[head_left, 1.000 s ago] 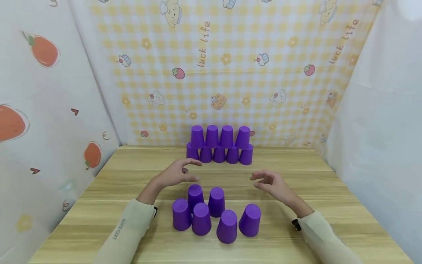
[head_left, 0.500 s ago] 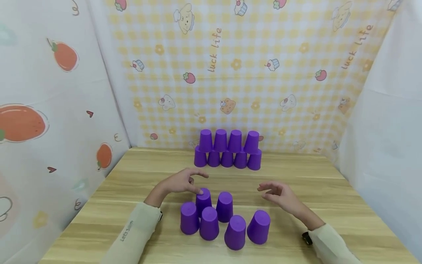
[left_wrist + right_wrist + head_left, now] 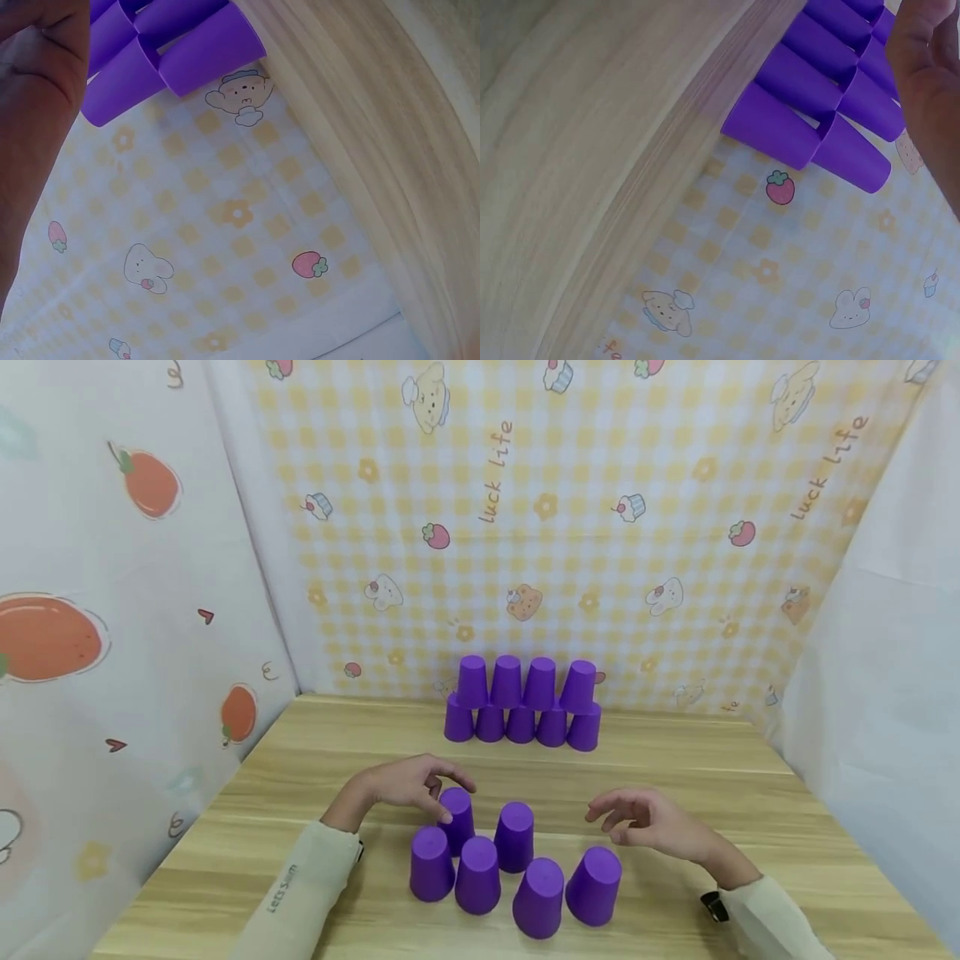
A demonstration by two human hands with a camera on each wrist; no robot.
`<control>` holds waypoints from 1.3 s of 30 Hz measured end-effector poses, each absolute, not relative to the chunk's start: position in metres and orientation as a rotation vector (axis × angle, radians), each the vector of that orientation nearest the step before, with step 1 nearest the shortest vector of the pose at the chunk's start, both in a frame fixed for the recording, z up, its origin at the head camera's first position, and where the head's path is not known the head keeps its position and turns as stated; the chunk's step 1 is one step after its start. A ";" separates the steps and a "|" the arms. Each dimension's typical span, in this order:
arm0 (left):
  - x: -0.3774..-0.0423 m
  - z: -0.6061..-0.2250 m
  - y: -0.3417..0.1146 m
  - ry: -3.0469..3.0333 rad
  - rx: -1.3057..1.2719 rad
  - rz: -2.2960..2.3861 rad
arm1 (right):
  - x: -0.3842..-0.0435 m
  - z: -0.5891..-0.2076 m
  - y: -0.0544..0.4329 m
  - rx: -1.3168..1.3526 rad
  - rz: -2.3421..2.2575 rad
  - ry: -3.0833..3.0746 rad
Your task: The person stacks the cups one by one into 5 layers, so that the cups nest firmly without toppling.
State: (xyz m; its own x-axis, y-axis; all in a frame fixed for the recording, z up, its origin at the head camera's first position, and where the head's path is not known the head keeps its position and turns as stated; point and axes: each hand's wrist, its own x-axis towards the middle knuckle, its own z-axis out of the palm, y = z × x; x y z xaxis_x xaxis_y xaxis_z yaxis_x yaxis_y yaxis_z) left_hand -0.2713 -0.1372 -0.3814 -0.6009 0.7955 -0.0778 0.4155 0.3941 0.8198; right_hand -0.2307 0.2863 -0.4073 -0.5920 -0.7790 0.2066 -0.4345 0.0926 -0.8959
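Note:
In the head view my left hand (image 3: 408,783) reaches over a purple cup (image 3: 460,835), thumb across its front and index finger curved past its top; the grip's firmness is hard to see. My right hand (image 3: 660,825) hovers with loosely bent fingers beyond the rightmost near cup (image 3: 594,887), holding nothing. Several other upside-down purple cups stand close by, among them a front cup (image 3: 538,900), a middle cup (image 3: 514,839), a left cup (image 3: 431,864) and one beside it (image 3: 477,877). Both wrist views cut off the fingers.
At the back of the wooden table (image 3: 337,727) stand two tiers of inverted purple cups, with an upper row (image 3: 507,682) resting on a lower row (image 3: 521,725). A checked cloth (image 3: 555,552) hangs behind, with a white sheet (image 3: 847,635) at the right.
My left hand has come down around the back-left near cup, which has shifted slightly relative to its neighbours. My right hand has moved nearer the rightmost cup. The head view has shifted.

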 end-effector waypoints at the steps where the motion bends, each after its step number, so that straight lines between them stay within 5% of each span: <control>1: -0.272 -0.380 -0.138 2.190 1.041 1.088 | -0.231 -0.406 0.286 -1.220 -1.492 2.018; 39: -0.278 -0.398 -0.119 2.645 0.851 1.174 | -0.211 -0.417 0.283 -1.095 -1.445 1.876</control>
